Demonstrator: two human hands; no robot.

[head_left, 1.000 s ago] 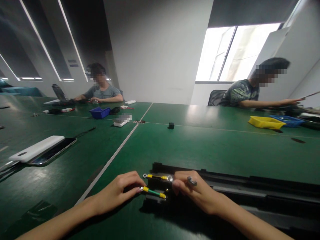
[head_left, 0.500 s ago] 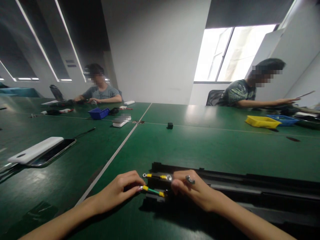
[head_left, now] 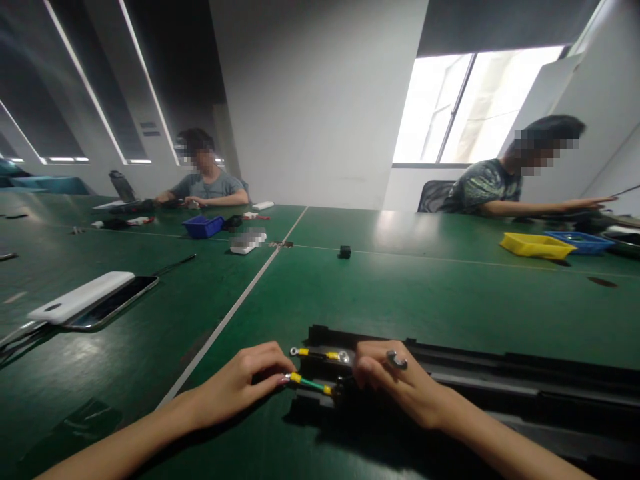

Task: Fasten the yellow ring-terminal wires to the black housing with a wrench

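My left hand [head_left: 265, 373] at seven o'clock of my view: thumb and finger pinch left end of green wire [head_left: 313, 385], six o'clock, likely to keep it from turning. Black wire [head_left: 317, 355] at green wire's twelve, left ring [head_left: 294, 351] free. My right hand [head_left: 395, 383] at five: fingers curled round metal tool [head_left: 399, 361], probably steadying its hidden tip. Black frame [head_left: 490, 381] runs off toward four. Count: two wires, four yellow sleeves [head_left: 296, 378], one tool.

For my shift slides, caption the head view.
Left hand pinches one end of a green wire; right hand grips a metal tool at a black rail.
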